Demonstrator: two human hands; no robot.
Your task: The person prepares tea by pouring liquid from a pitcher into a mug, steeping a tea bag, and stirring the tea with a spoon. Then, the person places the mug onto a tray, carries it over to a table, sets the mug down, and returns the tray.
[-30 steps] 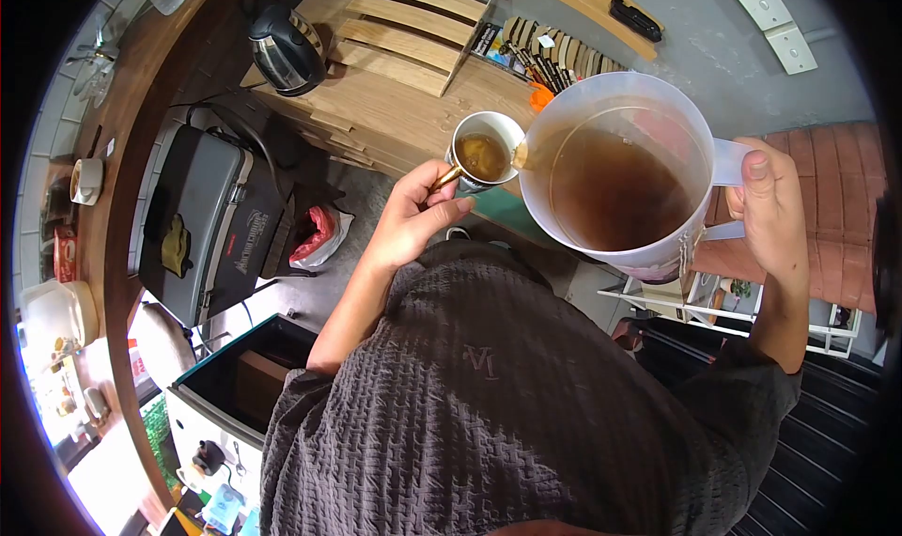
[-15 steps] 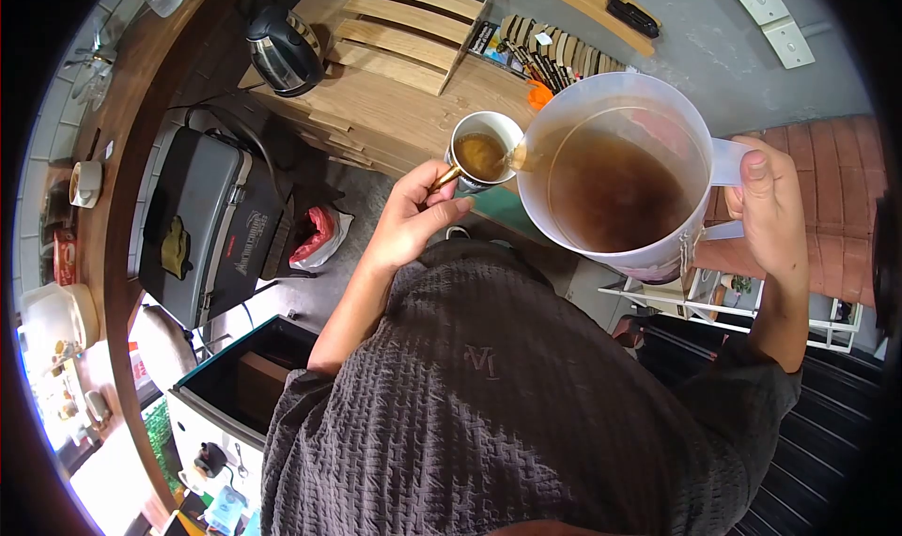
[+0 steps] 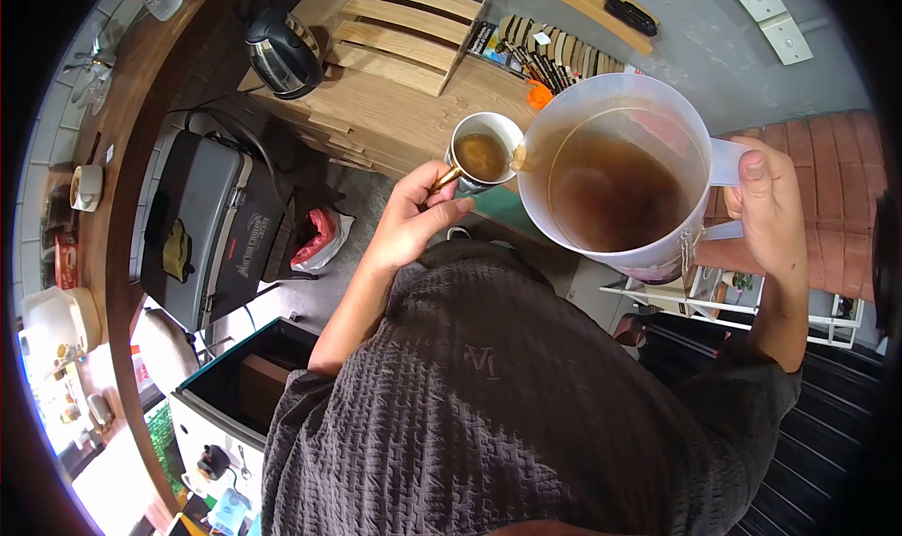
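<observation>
My left hand [image 3: 413, 215] is closed on the gold handle of a white mug [image 3: 486, 151], which holds some brown liquid. Fingers wrapped round its handle, my right hand [image 3: 766, 193] holds a large translucent pitcher [image 3: 614, 165]. Brown liquid fills part of the pitcher. Its spout is at the right rim of the mug, tilted toward it, with brown liquid in the spout. Strings hang on the pitcher's outer side near the handle.
A black kettle [image 3: 284, 53] stands on the wooden cabinet [image 3: 395, 104], by a slatted wooden rack [image 3: 406, 33]. Beyond the pitcher is an orange object [image 3: 538, 94]. A dark grey case [image 3: 202, 226] is at the left, a white wire rack [image 3: 695, 303] at the lower right.
Both hands keep nearly the same positions, with the spout still at the mug. The liquid in the mug looks slightly darker and its surface pattern differs.
</observation>
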